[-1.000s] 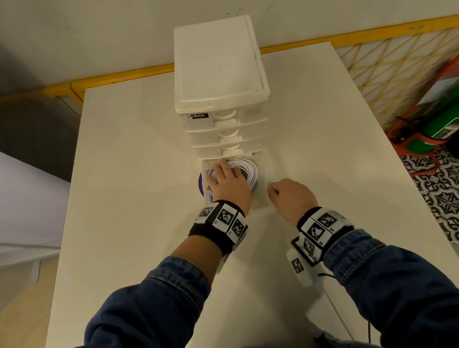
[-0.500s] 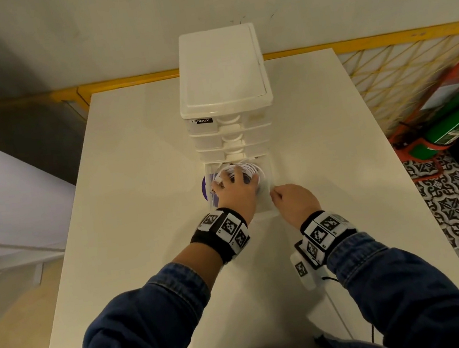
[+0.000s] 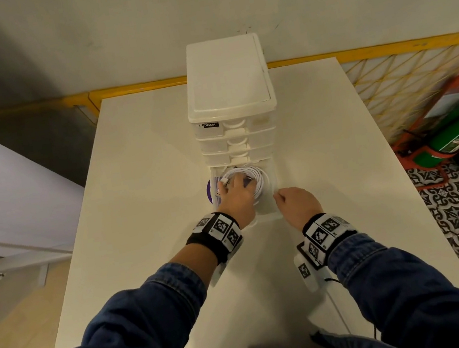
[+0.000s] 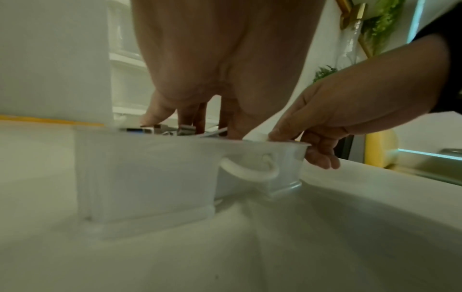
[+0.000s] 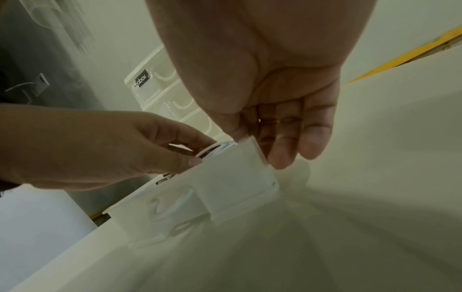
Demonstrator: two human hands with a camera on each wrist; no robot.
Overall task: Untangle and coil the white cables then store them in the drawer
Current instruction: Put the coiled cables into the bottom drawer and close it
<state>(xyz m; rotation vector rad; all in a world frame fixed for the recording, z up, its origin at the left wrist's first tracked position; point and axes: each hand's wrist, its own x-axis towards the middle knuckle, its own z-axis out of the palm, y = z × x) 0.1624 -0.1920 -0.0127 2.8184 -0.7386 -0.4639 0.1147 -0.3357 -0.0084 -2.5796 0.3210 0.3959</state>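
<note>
The white drawer tower (image 3: 229, 90) stands mid-table with its bottom drawer (image 3: 272, 167) pulled out toward me. A coil of white cable (image 3: 260, 179) lies inside it. My left hand (image 3: 236, 198) reaches down into the drawer, fingers in the coil's middle and thumb outside, holding the coil (image 5: 216, 147). Cable plugs (image 4: 186, 128) show just above the rim by my fingertips. My right hand (image 3: 295, 202) pinches the drawer's front right corner (image 5: 251, 146), thumb on the rim (image 4: 287, 136) and fingers outside the wall. The drawer's handle (image 4: 250, 172) is free.
The white table (image 3: 145, 156) carries the tower. A purple round thing (image 3: 210, 188) shows at the drawer's left side. Three upper drawers (image 3: 236, 140) are closed. A yellow mesh fence (image 3: 386, 76) and a green extinguisher (image 3: 454, 134) stand off to the right.
My left hand has shifted a little over the coil inside the drawer, leaving more of the coil's right side in view. My right hand stays at the drawer's front right corner.
</note>
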